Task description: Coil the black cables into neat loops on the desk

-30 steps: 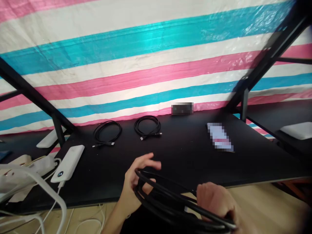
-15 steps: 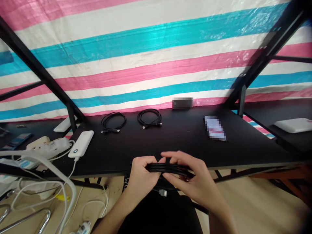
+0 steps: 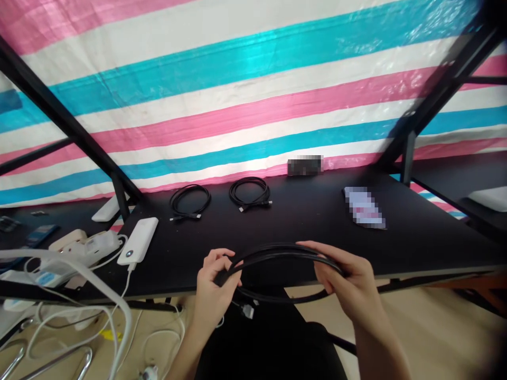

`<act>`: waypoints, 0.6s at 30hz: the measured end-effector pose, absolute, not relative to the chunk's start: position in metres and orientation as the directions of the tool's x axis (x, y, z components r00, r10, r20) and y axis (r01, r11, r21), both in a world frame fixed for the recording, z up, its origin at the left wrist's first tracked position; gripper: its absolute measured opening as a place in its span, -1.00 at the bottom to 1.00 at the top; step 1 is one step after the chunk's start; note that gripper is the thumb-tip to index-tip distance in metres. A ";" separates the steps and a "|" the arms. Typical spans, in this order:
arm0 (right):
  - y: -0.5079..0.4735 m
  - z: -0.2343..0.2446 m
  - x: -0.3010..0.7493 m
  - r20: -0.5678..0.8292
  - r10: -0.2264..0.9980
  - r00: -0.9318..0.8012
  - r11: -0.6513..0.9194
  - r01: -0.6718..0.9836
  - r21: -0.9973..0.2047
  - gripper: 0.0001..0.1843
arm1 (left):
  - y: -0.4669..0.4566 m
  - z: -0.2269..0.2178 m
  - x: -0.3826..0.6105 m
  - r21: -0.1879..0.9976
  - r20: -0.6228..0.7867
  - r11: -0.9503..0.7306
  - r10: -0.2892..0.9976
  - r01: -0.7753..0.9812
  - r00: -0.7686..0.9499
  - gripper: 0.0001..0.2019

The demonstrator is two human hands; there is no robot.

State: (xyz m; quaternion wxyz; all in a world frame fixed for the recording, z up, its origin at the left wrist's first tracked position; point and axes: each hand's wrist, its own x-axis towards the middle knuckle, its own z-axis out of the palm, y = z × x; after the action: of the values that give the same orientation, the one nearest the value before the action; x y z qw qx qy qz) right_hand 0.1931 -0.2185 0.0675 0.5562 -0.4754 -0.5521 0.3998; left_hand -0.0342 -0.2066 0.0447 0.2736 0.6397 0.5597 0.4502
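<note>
Between my hands, over the front edge of the black table [image 3: 317,224], a looped black cable [image 3: 285,254] is held spread in a wide oval. My left hand [image 3: 217,279] pinches the coil's left side, fingers closed round the strands. On the opposite side my right hand [image 3: 346,269] grips the loops between thumb and fingers. A connector plug [image 3: 247,311] dangles below the left hand. Two more coiled black cables lie toward the back of the table: one at the left [image 3: 190,199] and another beside it [image 3: 249,192], each with its plugs showing at the front.
A white power bank [image 3: 138,240] with a plugged-in cable lies at the table's left. A blurred-out phone [image 3: 363,207] rests at the right, and a pixelated dark box [image 3: 304,165] stands at the back. White power strips [image 3: 85,248] and cords crowd the left; black frame bars slant up both sides.
My hands have moved apart, and the bunched cable coil has opened into a wider loop. The camera view has shifted slightly.
</note>
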 end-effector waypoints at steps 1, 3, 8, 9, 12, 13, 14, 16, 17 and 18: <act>-0.215 0.064 0.191 0.226 0.967 0.114 0.227 0.004 -0.974 -0.75 | -0.205 0.043 -0.032 0.873 0.244 -0.213 0.970 0.440 -0.016 -0.67; -0.207 0.062 0.187 0.198 0.959 0.201 0.235 -0.178 -0.956 -0.75 | -0.203 0.042 -0.023 0.922 0.157 -0.167 0.986 0.349 0.057 -0.68; -0.188 0.066 0.167 0.041 0.953 0.300 0.194 -0.502 -0.843 -0.80 | -0.197 0.037 0.007 0.999 0.015 -0.010 0.993 -0.045 0.115 -0.78; -0.184 0.065 0.163 0.006 0.957 0.291 0.166 -0.532 -0.830 -0.78 | -0.195 0.035 0.011 0.991 -0.023 0.035 0.996 -0.130 0.090 -0.81; -0.168 0.056 0.155 -0.057 0.976 0.209 0.075 -0.573 -0.816 -0.70 | -0.184 0.027 0.015 0.961 -0.147 0.148 0.989 -0.233 0.019 -0.76; -0.162 0.050 0.155 -0.072 0.981 0.180 0.042 -0.562 -0.826 -0.69 | -0.180 0.024 0.013 0.961 -0.173 0.168 0.985 -0.219 -0.006 -0.72; -0.156 0.044 0.157 -0.087 0.984 0.158 0.012 -0.536 -0.844 -0.68 | -0.174 0.021 0.009 0.966 -0.190 0.182 0.981 -0.186 -0.030 -0.68; -0.144 0.030 0.161 -0.121 0.982 0.148 -0.044 -0.441 -0.896 -0.62 | -0.164 0.015 0.001 0.972 -0.224 0.219 0.973 -0.081 -0.058 -0.62; -0.138 0.024 0.164 -0.140 0.977 0.158 -0.071 -0.378 -0.923 -0.57 | -0.159 0.013 -0.004 0.969 -0.248 0.248 0.967 -0.015 -0.050 -0.60; -0.133 0.019 0.167 -0.160 0.972 0.172 -0.101 -0.309 -0.946 -0.53 | -0.154 0.010 -0.007 0.960 -0.274 0.275 0.961 0.057 -0.028 -0.58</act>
State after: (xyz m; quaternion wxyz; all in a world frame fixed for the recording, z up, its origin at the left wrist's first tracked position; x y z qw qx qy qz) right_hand 0.1669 -0.1332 0.0188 0.5819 -0.4972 -0.3332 0.5506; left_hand -0.0074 -0.1542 0.0103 0.5441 0.4357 0.5844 0.4154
